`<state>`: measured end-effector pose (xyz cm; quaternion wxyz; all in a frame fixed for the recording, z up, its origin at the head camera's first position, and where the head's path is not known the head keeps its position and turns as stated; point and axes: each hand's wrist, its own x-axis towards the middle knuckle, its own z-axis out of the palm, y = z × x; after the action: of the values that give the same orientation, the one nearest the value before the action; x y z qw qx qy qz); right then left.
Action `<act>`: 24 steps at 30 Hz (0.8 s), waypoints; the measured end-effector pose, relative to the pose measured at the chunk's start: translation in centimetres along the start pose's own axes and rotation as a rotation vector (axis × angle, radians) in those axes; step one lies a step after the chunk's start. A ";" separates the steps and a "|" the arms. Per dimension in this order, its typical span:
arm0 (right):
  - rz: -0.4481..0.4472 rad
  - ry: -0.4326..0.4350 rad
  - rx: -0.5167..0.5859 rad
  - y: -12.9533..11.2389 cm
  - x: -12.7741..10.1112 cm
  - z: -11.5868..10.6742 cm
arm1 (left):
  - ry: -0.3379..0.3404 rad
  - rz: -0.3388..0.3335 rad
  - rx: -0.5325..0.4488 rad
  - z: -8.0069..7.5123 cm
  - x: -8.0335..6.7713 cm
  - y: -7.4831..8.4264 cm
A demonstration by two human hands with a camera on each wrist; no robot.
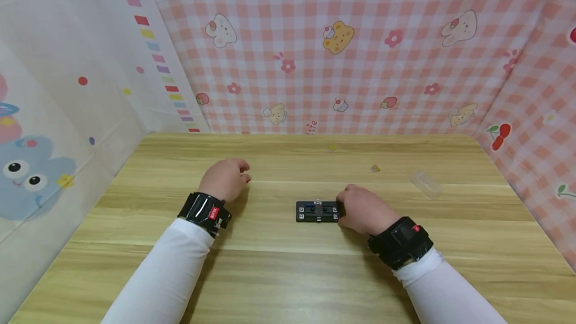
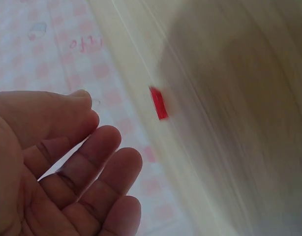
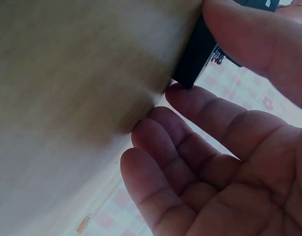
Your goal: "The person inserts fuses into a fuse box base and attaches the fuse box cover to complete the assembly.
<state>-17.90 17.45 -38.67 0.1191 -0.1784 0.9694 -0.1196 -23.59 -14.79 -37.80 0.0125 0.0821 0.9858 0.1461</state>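
Black block (image 1: pixel 317 211) with the little square buttons or sockets sits flat on the counter (image 1: pixel 288 274), and the right hand (image 1: pixel 363 210) has it by its right end: thumb on one face and the index fingertip at its edge, so those fingers (image 3: pixel 225 137) are pinched on it, while the other three are loosely bent beside it and hold nothing. Something small and pale stands on top of the block just left of those fingers, too tiny to tell what. Left hand (image 1: pixel 224 179) hovers well off to the left, fingers (image 2: pixel 94 162) relaxed and slightly apart, holding nothing, with a small red piece (image 2: pixel 159 103) lying on the counter just past the fingertips. My read: the red piece isn't picked up yet, so most of the work looks undone. Beyond the right fingers, a clear plastic bit (image 1: pixel 426 184) and a small orange scrap (image 1: pixel 375 168) lie untouched.
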 end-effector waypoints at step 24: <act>-0.002 -0.010 0.007 0.0 0.0 0.0 | -0.121 -0.099 0.038 -0.4 1.2 -0.9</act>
<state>-17.89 17.48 -38.71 0.1245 -0.1794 0.9681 -0.1224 -24.93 -15.59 -37.69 0.0775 0.0422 0.9887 0.1214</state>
